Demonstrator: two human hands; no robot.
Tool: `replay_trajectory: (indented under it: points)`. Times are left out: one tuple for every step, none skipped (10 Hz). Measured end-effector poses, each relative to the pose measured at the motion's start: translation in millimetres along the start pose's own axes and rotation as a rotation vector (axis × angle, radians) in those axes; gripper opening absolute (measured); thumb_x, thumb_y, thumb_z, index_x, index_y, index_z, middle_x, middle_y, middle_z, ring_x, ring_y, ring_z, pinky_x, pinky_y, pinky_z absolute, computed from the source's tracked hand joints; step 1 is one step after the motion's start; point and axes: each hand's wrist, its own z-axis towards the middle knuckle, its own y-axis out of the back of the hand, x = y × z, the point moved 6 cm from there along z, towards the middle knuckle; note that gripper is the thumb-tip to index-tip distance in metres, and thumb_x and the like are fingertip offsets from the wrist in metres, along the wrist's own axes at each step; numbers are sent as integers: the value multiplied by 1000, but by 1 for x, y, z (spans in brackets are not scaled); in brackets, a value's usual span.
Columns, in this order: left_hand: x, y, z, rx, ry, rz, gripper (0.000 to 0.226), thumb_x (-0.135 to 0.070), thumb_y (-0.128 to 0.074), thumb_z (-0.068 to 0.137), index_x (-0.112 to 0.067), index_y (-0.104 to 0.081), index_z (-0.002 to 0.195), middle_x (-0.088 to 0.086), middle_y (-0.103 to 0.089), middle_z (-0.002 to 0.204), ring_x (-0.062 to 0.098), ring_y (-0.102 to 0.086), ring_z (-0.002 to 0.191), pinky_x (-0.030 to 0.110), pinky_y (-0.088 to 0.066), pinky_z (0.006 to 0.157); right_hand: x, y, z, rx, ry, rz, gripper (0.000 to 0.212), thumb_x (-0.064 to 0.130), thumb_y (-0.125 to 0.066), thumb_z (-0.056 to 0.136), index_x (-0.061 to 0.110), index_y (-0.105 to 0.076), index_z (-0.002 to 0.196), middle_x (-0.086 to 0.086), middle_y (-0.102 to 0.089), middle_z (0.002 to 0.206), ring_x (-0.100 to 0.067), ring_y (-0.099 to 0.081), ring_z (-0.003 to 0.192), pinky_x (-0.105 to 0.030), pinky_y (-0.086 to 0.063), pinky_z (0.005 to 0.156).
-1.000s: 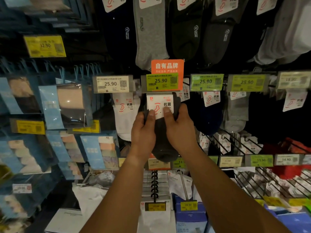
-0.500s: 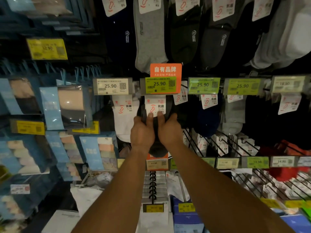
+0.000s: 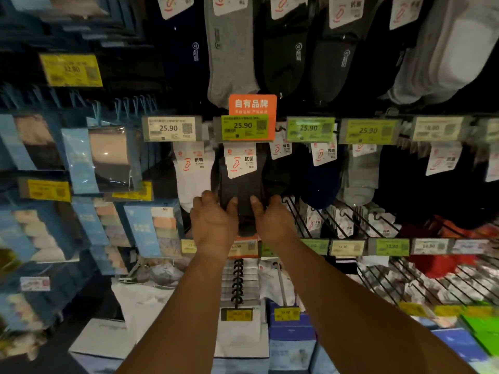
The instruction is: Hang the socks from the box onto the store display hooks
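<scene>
Now | L hand + R hand grip soft dark knit socks | card label

Dark sock pack: matt knitted cloth, with a smooth white paper label on top. Neighbouring white socks same soft knit; boxed packs at left wrapped in glossy clear plastic catching glare. Wire racks thin dark metal; price tags smooth, slightly shiny plastic-fronted card.
</scene>
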Motion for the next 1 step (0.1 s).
replay_trajectory:
  points:
    - [-37,1,-14,-10,-95,53,37,-39,-64,95,-3,-61,106,20,-62,107,38,-58,103,42,-44,85,-20,41,-11,-58,29,-15,49,51,-42,100,5,-50,114,-16,-63,108,-33,-60,102,-30,-37,71]
